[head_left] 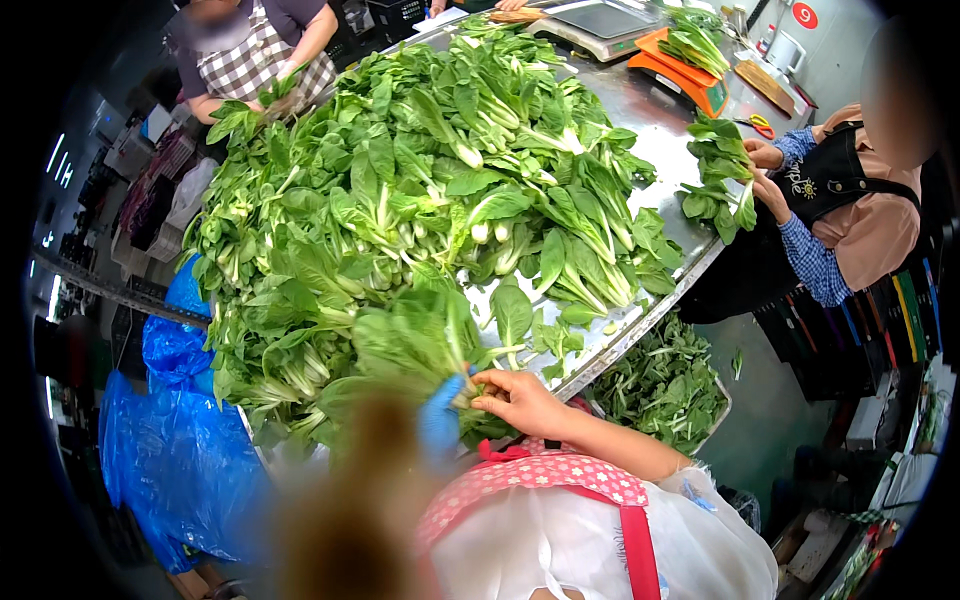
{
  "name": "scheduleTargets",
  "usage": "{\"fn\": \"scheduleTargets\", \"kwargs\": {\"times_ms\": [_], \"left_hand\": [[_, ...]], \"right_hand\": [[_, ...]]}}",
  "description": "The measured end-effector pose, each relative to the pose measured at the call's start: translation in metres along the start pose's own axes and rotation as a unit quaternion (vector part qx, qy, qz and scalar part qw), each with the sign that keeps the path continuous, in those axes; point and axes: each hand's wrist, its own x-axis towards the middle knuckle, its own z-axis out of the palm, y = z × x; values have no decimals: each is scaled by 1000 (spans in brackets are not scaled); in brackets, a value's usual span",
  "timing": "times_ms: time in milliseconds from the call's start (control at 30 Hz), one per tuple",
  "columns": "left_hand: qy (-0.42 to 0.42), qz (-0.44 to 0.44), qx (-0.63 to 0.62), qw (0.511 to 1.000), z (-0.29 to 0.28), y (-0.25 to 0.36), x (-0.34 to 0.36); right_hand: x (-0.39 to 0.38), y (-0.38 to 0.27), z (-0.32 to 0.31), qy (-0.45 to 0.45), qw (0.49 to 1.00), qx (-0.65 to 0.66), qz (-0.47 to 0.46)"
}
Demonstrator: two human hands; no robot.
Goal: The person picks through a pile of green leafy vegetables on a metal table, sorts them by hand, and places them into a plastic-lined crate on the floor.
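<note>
My left hand (440, 415), in a blue glove, is closed round the stems of a bunch of leafy greens (415, 330), whose leaves fan out away from me and look a little blurred. Bare, my right hand (520, 402) meets it at the stem ends, thumb and fingers pinched on the base of the bunch. A blurred brown shape in front hides part of my left arm. Past the bunch, a large heap of the same greens (370, 200) covers much of the metal table (655, 165). A few loose leaves (512, 315) lie near my right hand.
A crate of trimmed leaves (660, 385) stands below the table's right edge. Blue plastic bags (190, 450) hang at the left. Across the table are an orange scale (680, 75), a grey scale (597, 28) and scissors (760, 126). Co-workers (850, 210) handle greens at the right and far left.
</note>
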Motion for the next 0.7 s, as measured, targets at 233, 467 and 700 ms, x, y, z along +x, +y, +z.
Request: {"fn": "scheduleTargets", "kwargs": {"times_ms": [233, 467, 700], "left_hand": [[-69, 21, -188, 980, -12, 15, 16], [-25, -24, -201, 979, -18, -4, 24], [99, -77, -297, 946, -13, -11, 29]], "right_hand": [[44, 43, -55, 222, 856, -457, -95], [18, 50, -37, 96, 917, -337, -189], [37, 66, -164, 444, 761, -472, 8]]}}
